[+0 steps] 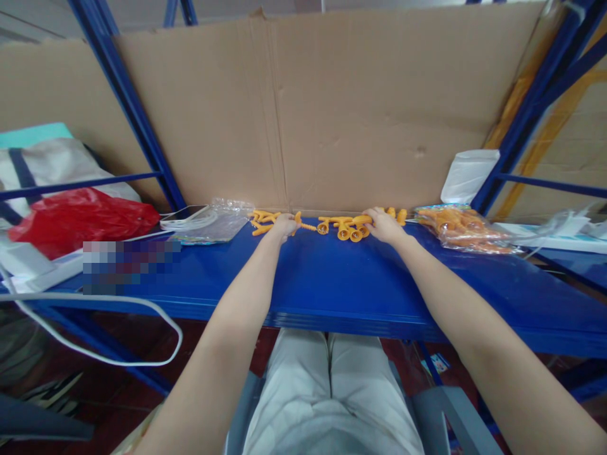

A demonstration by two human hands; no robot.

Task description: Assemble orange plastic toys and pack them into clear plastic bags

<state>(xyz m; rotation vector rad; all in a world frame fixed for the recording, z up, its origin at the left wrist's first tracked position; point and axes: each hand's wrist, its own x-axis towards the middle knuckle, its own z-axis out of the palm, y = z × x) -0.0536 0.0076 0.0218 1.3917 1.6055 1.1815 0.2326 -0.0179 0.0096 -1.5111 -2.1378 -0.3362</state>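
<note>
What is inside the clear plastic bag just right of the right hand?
Orange plastic pieces show through the clear plastic bag; anything beneath them is covered and cannot be seen.

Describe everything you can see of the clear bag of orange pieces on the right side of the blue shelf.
The clear bag looks like thin, shiny, creased plastic. It lies on the blue shelf with several orange pieces bunched inside, and a strip of coloured print shows along its back edge. A white packet rises behind it. The right hand is nearer than the left but not touching it. Whether it is sealed, I cannot tell.
</note>
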